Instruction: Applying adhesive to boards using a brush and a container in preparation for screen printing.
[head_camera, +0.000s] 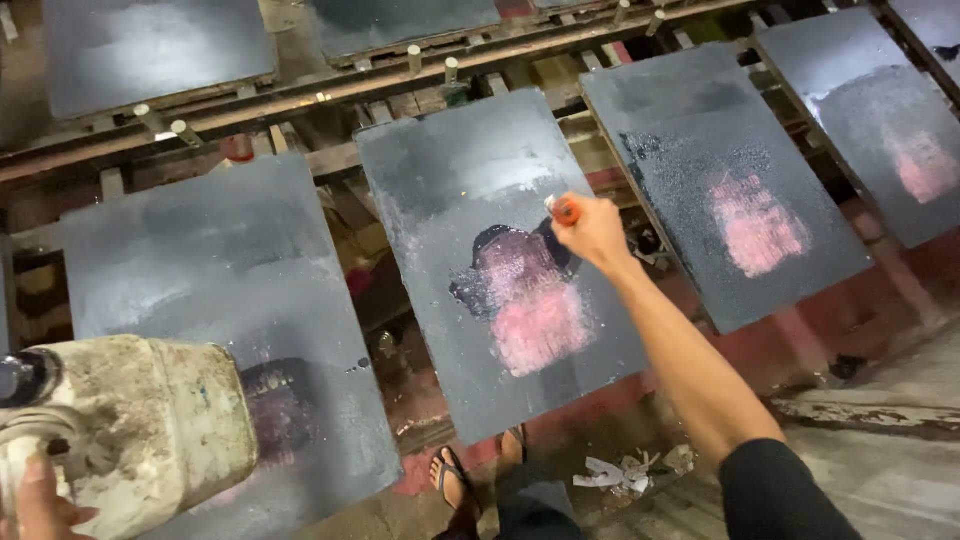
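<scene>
My right hand (593, 230) is out over the middle dark grey slanted metal plate (500, 260), fingers clamped round a small orange-handled brush (563, 209), its working end down on the plate's upper middle. Just below it sits the wet pink and black smear (525, 300), spreading toward the plate's lower edge. My left hand (40, 505) is at the bottom left corner of the view, closed on the grimy off-white plastic jug (130, 435), held over the lower edge of the left grey plate (230, 300).

Risks as I read them: the plates tilt steeply, so that wet patch could run off the lower edge onto my sandalled foot (455, 480) below. The jug is held tipped on its side; any slack and it could slop onto the left plate. Over to the right, another grey plate (720, 180) carries its own pink patch.
</scene>
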